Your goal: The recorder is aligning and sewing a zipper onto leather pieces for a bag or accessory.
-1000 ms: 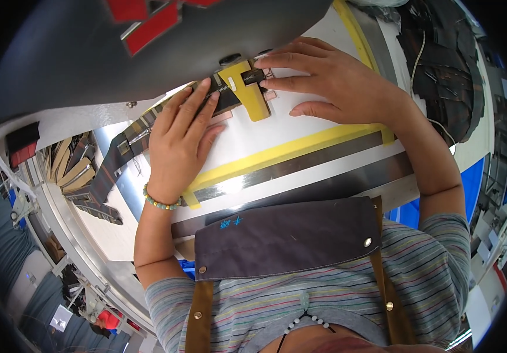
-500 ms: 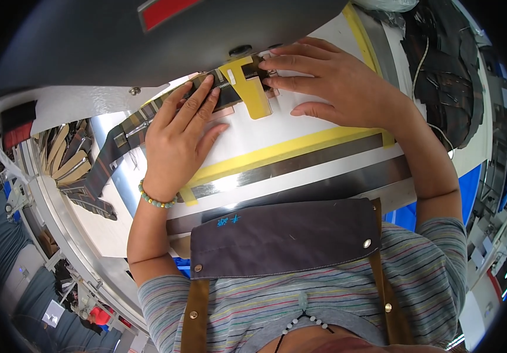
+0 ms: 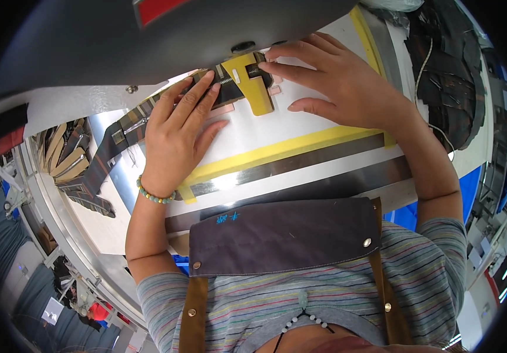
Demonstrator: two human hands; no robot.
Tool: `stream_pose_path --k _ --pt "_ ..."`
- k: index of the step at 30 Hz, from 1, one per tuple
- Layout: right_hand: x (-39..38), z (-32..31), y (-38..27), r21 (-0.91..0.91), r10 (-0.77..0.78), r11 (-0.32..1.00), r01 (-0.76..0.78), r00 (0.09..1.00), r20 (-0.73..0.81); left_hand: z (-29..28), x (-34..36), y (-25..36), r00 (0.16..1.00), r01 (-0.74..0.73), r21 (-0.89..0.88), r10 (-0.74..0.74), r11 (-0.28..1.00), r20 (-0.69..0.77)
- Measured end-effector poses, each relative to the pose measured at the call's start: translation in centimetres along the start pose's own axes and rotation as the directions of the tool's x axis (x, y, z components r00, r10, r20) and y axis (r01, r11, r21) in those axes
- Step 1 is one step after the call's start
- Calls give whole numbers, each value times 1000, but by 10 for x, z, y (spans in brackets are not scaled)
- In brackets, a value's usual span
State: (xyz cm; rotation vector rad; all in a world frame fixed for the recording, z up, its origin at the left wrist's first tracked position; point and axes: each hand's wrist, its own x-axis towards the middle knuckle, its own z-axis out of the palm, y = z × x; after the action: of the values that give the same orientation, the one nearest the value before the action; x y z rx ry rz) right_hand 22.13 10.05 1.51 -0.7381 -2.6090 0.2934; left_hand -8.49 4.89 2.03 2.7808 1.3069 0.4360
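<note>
My left hand (image 3: 177, 126) lies flat with its fingers stretched out on a dark plaid strip with a metal zipper (image 3: 227, 93). The strip runs off leftward past my wrist. My right hand (image 3: 338, 85) is open, fingers spread, with its fingertips at the strip's right end. Between my hands a yellow notched plate (image 3: 253, 88) stands across the zipper, reaching toward me over the white work surface (image 3: 300, 123). The machine head above hides the far side of the strip.
A large grey machine head (image 3: 147, 47) overhangs the work. Yellow tape (image 3: 277, 150) borders the white surface. At left lies a bundle of zippered strips (image 3: 62, 153); at right, a pile of dark plaid pieces (image 3: 450, 82) with a pale cord (image 3: 423, 65).
The view has shifted slightly. My right fingers sit a little more apart at the strip's right end. My left hand still rests on the strip.
</note>
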Motion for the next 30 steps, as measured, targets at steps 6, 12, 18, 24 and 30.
stream_pose_path --k 6,12,18,24,30 --pt "-2 10 0 -104 -1 995 4 1000 27 1 -1 -1 1000 -4 7 4 1000 13" --pt "1 9 -4 -118 1 993 3 999 38 -1 -1 0 1000 -2 5 2 1000 11" --pt "0 7 -4 -105 -4 994 7 1000 30 -1 0 1 1000 3 6 -3 1000 20" --pt "-1 7 -3 -105 -4 994 7 1000 25 1 1 2 1000 10 -2 -10 1000 11" --pt "-2 8 -3 -99 1 995 1 1000 19 1 1 2 1000 12 -1 -12 1000 13"
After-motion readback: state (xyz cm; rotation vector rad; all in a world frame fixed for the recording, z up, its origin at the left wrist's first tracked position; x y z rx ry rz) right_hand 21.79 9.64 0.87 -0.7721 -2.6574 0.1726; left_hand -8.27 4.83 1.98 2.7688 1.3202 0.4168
